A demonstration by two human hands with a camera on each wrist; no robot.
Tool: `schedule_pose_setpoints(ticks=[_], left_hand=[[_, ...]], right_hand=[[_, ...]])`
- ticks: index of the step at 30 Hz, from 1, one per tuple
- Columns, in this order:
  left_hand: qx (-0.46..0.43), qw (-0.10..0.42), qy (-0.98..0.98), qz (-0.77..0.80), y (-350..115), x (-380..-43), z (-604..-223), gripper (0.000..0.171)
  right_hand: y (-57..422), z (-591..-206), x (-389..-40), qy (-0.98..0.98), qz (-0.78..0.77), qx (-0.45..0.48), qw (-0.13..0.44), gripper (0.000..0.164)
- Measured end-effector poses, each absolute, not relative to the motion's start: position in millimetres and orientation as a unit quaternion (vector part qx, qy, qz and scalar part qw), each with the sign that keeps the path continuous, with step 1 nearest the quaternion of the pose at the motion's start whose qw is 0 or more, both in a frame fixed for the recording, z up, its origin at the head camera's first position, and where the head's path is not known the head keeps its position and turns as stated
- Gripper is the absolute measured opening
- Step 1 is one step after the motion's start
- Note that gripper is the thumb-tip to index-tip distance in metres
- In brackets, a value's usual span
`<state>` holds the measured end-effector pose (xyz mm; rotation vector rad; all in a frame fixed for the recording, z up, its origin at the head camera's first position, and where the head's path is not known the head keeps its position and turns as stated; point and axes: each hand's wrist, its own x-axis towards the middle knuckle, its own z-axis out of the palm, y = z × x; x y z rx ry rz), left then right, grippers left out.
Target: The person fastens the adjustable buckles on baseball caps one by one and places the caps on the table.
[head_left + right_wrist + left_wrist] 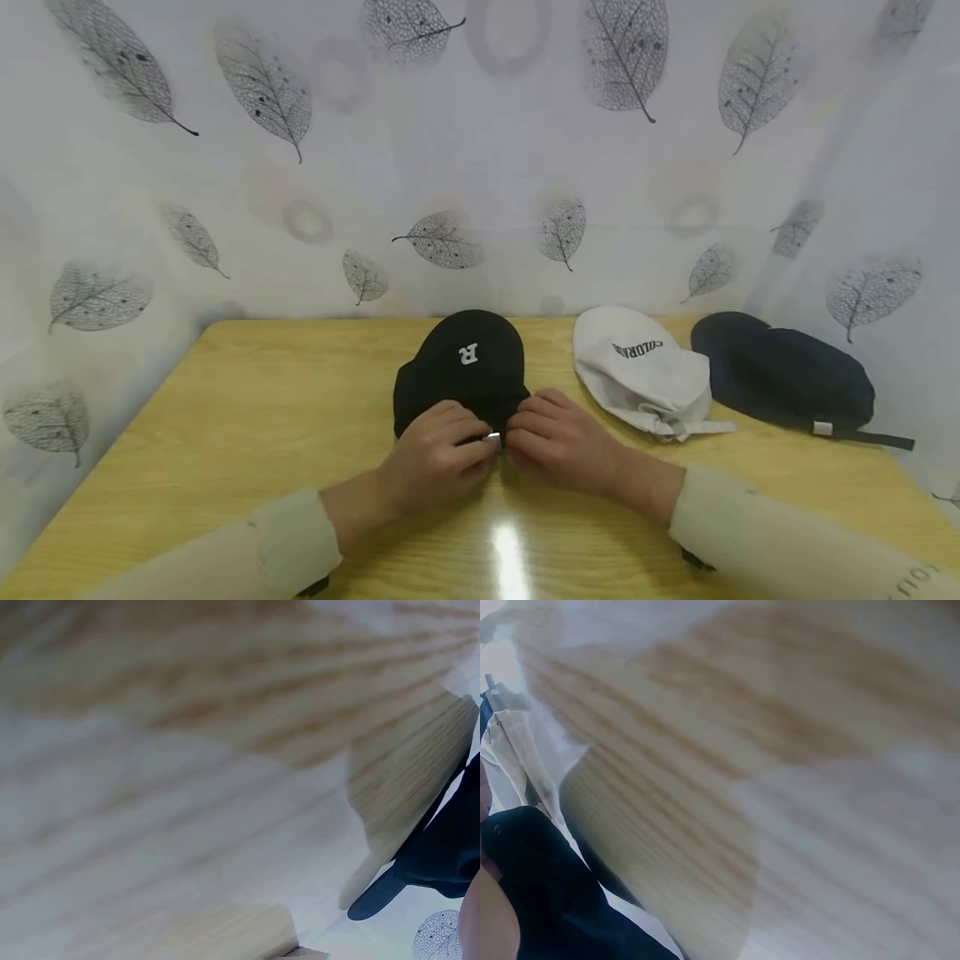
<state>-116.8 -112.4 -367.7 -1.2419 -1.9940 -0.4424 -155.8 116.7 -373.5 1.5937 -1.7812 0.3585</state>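
A black baseball cap (442,375) with a white letter R lies in the middle of the table, its back strap side toward me. My left hand (438,454) pinches the strap near its small silver buckle (492,440). Close to the buckle's other side, my right hand (558,442) grips the cap's rear edge with curled fingers. Part of the strap is hidden behind the fingers. In the left wrist view the black cap (551,892) fills the lower left corner beside a bit of the hand. The right wrist view catches the black cap (435,847) at its right edge.
To the right lies a white cap (637,367) with dark lettering, its strap trailing right. Beside it a navy cap (787,375) has a loose strap and a silver buckle (822,428). A leaf-patterned curtain (495,167) stands behind the wooden table (247,400).
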Motion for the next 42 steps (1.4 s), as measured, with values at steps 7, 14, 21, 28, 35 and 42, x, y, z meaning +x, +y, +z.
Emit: schedule_pose_setpoints(ticks=[7,14,21,28,35,42], left_hand=[[-0.485,0.368,-0.773,-0.178,-113.8,-118.5,-367.6,0.008],[-0.488,0.367,-0.774,-0.167,-113.1,-119.1,-366.5,0.011],[-0.488,0.369,-0.775,-0.158,-113.9,-120.0,-364.9,0.013],[-0.485,0.36,-0.782,-0.156,-114.4,-119.0,-365.6,0.012],[-0.484,0.36,-0.782,-0.157,-114.2,-119.1,-366.1,0.013],[-0.484,0.362,-0.78,-0.16,-114.4,-118.8,-366.1,0.012]], right_hand=[[114.5,-372.4,-157.7,-0.703,0.154,0.604,0.342,0.011],[114.4,-371.2,-157.1,-0.709,0.17,0.601,0.326,0.022],[113.9,-370.6,-156.5,-0.708,0.173,0.602,0.326,0.02],[114.0,-372.4,-156.4,-0.707,0.173,0.604,0.323,0.015],[114.4,-372.2,-156.9,-0.71,0.185,0.599,0.32,0.015],[114.3,-372.0,-157.2,-0.708,0.202,0.594,0.324,0.017]])
